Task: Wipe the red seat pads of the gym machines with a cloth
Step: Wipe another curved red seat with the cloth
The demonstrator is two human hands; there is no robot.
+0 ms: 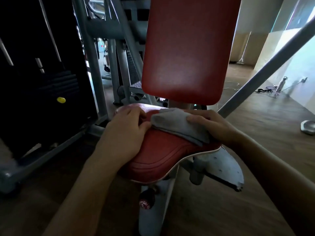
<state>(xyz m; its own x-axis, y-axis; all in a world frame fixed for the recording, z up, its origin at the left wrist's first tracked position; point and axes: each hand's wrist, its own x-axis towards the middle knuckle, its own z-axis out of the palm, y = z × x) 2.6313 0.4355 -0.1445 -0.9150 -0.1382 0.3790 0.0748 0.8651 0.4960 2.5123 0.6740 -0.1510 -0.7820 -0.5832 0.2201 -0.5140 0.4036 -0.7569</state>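
A red seat pad [163, 155] sits low in the middle of the view, below a tall red back pad [187, 53]. A grey cloth [177, 125] lies bunched on the seat's rear half. My right hand [213, 126] lies on the cloth's right side with its fingers curled over the fabric. My left hand [126, 132] rests on the seat's left side, fingers bent, its thumb touching the cloth's left edge.
A black weight stack with a yellow pin [61, 99] stands at the left behind grey frame bars [95, 65]. A slanted grey bar [265, 68] crosses at the right. A red adjustment knob [146, 200] sits under the seat. The wooden floor [265, 150] holds a metal disc [308, 126].
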